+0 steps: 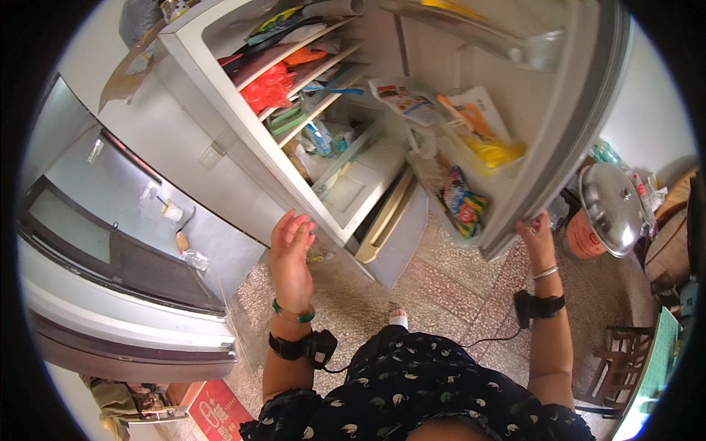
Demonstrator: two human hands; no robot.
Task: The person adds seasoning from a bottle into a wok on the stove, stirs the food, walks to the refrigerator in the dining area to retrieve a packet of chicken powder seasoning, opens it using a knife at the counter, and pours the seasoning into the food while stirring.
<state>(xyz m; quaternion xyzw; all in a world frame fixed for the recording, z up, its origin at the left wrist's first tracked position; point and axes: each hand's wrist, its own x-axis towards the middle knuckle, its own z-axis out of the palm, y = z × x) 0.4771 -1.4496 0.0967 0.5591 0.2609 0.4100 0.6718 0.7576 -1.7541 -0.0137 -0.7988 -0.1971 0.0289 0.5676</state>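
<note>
A refrigerator (300, 182) stands before me with its upper door (568, 132) swung out to the right. My right hand (538, 242) holds the lower outer edge of that door, its fingertips partly hidden behind it. My left hand (293, 256) is raised, empty and loosely spread, by the lower front edge of the cabinet. Inside, a red plastic bag (267, 88) lies on a shelf among other bags, with a green container (287, 121) lower down. A clear drawer (345, 160) sits at the bottom. Door bins hold a yellow bag (493, 151) and a colorful packet (463, 204).
Below, a lower compartment door or drawer front (397, 237) juts out over the speckled floor (458, 275). At right are an orange bucket (584, 237), a metal lid (612, 206) and a wooden chair (623, 364). A red box (218, 410) stands lower left.
</note>
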